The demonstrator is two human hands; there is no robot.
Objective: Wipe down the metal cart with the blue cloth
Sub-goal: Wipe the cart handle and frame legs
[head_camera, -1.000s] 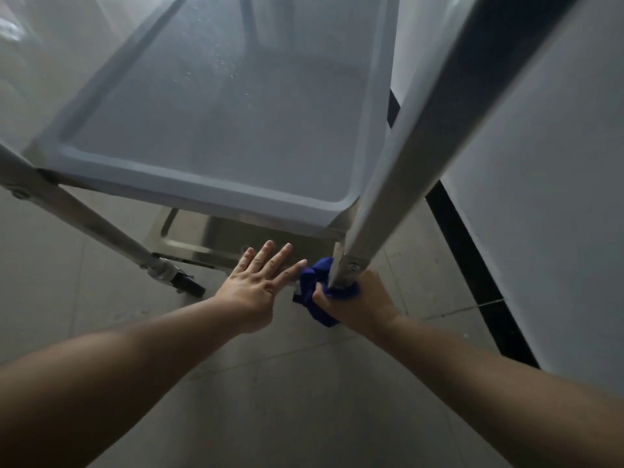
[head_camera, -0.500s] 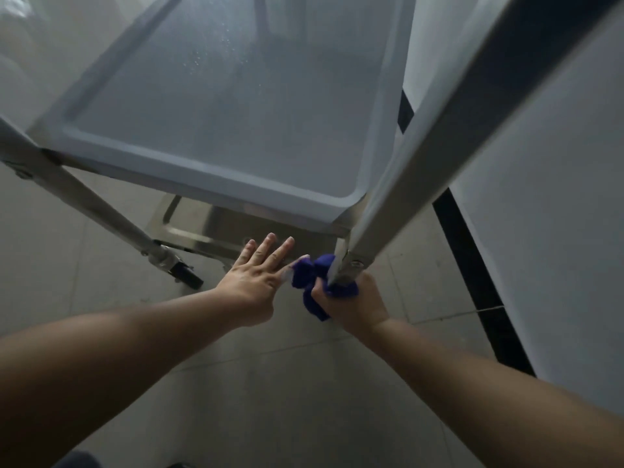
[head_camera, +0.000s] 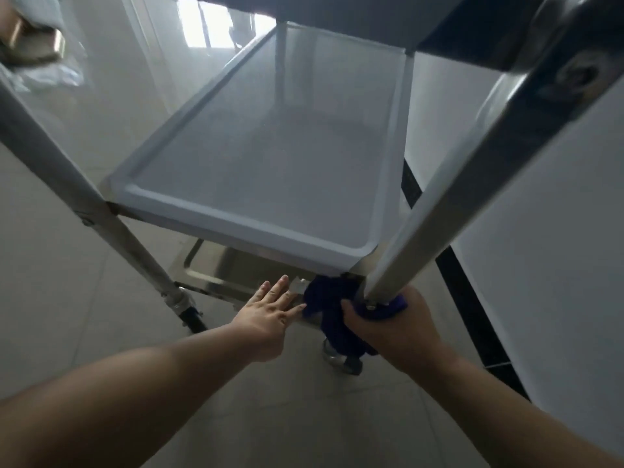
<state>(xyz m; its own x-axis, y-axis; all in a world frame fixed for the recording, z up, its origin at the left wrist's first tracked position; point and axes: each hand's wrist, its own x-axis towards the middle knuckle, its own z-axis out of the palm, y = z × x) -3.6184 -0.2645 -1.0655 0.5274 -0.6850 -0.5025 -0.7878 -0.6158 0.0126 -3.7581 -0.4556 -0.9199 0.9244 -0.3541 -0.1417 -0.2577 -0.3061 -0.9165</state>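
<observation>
The view has lifted and drawn back since the earlier frames. A brown object wrapped in clear plastic [head_camera: 32,45] now shows in the upper left of the frame, and the dark underside of the top tier runs along the upper edge. More of the shiny stainless-steel tiered cart [head_camera: 236,219] is visible. Both hands sit slightly lower and further right than before. The cloth has slid down the leg, and a loose tail of it now hangs in front of a small castor wheel [head_camera: 344,364] that was hidden earlier. I judge that the wiping has reached the very foot of this leg, so the upright is nearly done. The lowest tray and the wheels probably remain.

At lower centre-left, the left hand [head_camera: 270,315] lies flat and palm down on the near rim of the polished bottom tray [head_camera: 209,275]. Its fingers are straight and slightly spread, and it grasps nothing, apparently steadying the cart. Its fingertips come just beside the cloth, but whether they touch it I cannot tell.

To their right, the crumpled blue cloth [head_camera: 326,300] is bunched against the base of the square steel leg [head_camera: 422,231], low and right of centre. The right hand [head_camera: 398,329] is clenched around both cloth and leg, with its thumb pressing the fabric to the metal.
</observation>
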